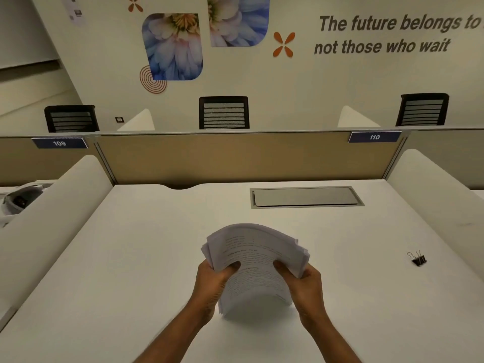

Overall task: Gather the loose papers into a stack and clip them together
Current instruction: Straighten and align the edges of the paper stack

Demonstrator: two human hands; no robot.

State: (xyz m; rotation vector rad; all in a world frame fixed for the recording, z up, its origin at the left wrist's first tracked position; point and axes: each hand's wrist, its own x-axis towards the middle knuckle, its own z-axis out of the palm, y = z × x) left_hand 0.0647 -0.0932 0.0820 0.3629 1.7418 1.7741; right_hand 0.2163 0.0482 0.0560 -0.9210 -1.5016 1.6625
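White desk (131,258), paper stack (255,260) in both hands.

White desk (131,258) (binder clip (418,258) aboard)

You have one view only, from a wide-angle camera worn on your head, so no second view shares any of the scene. It looks forward and down across the white desk (131,271), from the near edge toward the tan partition (235,155) at the far side. Straight lines bow toward the frame edges. Your forearms enter from the bottom edge; the left hand (212,281) and right hand (303,281) sit low and central, close to the lens. The upper half takes in the wall (340,82) and chair backs (224,112) beyond the partition, well off.
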